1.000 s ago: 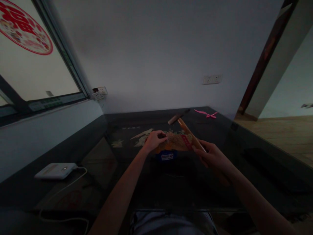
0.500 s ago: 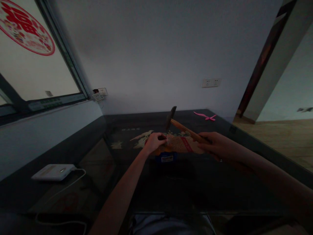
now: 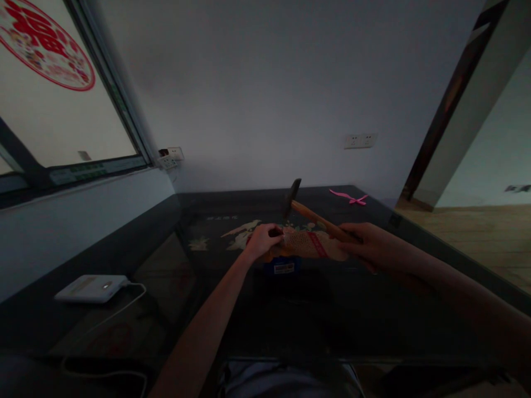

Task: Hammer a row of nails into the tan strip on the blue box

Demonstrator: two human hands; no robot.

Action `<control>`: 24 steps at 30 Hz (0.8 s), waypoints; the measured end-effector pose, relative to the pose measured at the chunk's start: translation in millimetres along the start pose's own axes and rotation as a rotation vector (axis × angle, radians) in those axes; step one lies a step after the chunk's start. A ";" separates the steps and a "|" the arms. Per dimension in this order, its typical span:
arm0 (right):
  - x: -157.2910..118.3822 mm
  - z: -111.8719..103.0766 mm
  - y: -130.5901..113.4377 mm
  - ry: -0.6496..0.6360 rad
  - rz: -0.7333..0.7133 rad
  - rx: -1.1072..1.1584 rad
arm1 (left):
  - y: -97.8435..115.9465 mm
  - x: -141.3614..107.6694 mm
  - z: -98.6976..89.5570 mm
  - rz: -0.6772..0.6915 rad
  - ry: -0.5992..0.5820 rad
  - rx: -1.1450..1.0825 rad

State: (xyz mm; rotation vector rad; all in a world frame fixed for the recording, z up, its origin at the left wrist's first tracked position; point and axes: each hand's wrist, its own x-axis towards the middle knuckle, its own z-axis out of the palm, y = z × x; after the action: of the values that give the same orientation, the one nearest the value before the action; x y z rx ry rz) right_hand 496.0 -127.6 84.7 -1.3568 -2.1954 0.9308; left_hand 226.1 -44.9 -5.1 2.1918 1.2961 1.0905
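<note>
My right hand (image 3: 362, 241) is wrapped round the wooden handle of a hammer (image 3: 315, 217). The hammer's dark head is raised above a long tan, textured piece with a red band (image 3: 305, 245), which rests over a blue object with a white label (image 3: 282, 267). At the left end of this piece, my left hand (image 3: 264, 242) has its thumb and index finger curled together in a pinch. What lies between those fingertips is too small and dark to make out.
A dark, glossy table (image 3: 373, 309) carries all of this. At left lies a white device (image 3: 92, 288) with a white cable (image 3: 124, 314). Pink strips (image 3: 352, 199) lie at the far right. A window (image 3: 62, 132) and wall sockets (image 3: 360, 141) are beyond.
Both hands and the hammer hold almost the same pose. The slight shift of the whole picture comes from the head camera.
</note>
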 end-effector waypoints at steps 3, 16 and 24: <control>0.5 -0.2 0.8 0.002 0.016 0.012 | 0.1 0.4 1.4 0.012 0.016 -0.019; -0.1 2.5 8.5 -0.001 -0.010 0.016 | 4.9 0.4 -0.5 0.025 0.013 -0.121; -2.9 5.0 6.1 0.014 0.028 0.032 | 6.1 -0.6 -2.1 0.026 0.001 -0.098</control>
State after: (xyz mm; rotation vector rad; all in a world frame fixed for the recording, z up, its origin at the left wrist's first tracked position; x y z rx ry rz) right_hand 498.0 -129.9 77.0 -1.3787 -2.1475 0.9593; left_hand 227.8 -48.7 -0.1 2.1420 1.1914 1.1409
